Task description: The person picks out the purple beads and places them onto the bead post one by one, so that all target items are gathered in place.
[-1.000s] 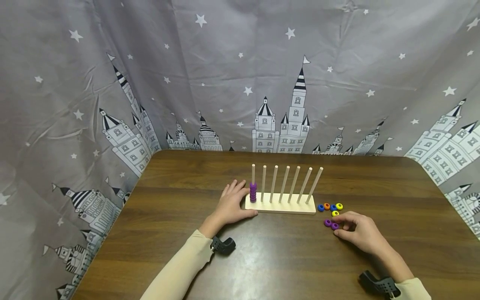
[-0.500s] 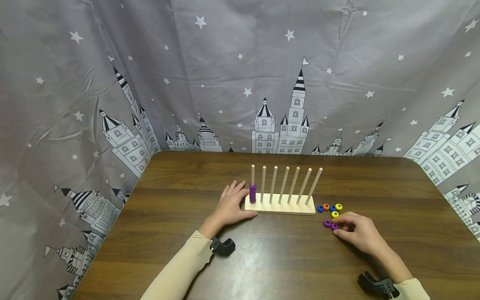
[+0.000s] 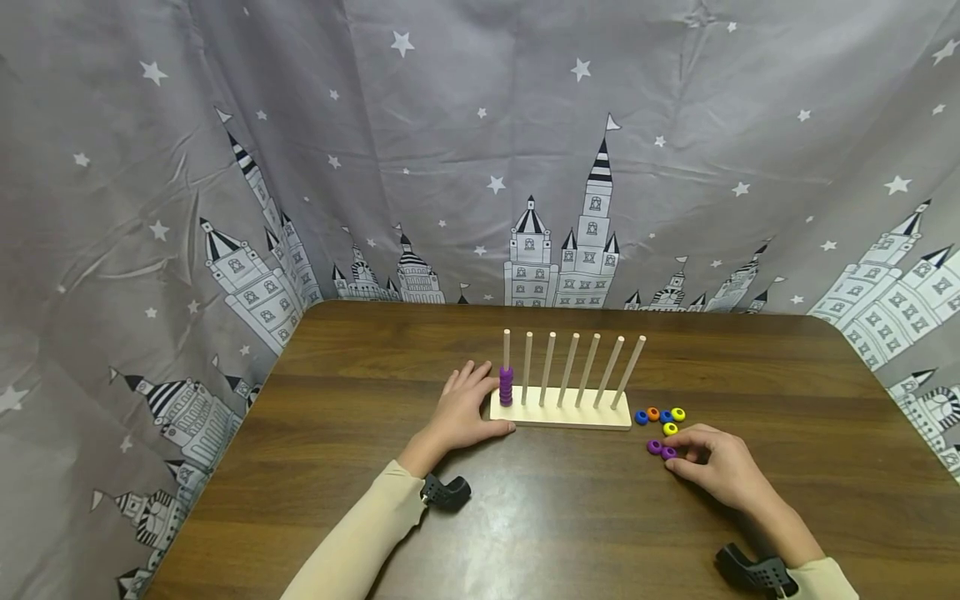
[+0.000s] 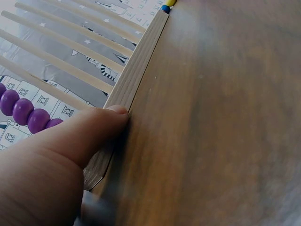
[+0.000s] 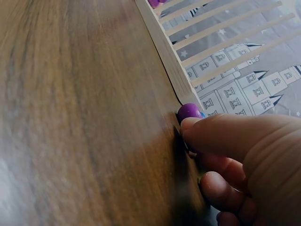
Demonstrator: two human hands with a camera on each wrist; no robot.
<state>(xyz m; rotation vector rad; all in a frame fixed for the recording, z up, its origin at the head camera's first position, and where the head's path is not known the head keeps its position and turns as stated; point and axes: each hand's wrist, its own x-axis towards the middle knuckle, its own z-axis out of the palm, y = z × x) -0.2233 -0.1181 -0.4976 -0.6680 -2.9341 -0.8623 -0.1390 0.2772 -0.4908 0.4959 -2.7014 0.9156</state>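
A wooden peg stand [image 3: 570, 417] with several upright pegs sits mid-table. Purple beads [image 3: 506, 387] are stacked on its leftmost peg. My left hand [image 3: 461, 412] holds the stand's left end, thumb along the front edge and fingers spread at the side and back. In the left wrist view the thumb [image 4: 89, 132] presses the base's front edge. To the right of the stand, my right hand [image 3: 720, 462] pinches a purple bead [image 3: 669, 453] at the tabletop between thumb and index finger. Another purple bead [image 3: 654, 447] lies against it. In the right wrist view the thumb partly covers a purple bead [image 5: 189, 110].
Just off the stand's right end lie blue beads [image 3: 641, 417], an orange bead [image 3: 653, 413] and yellow beads [image 3: 678, 414]. The brown table [image 3: 570, 525] reaches back to a grey curtain [image 3: 450, 133] printed with castles and stars.
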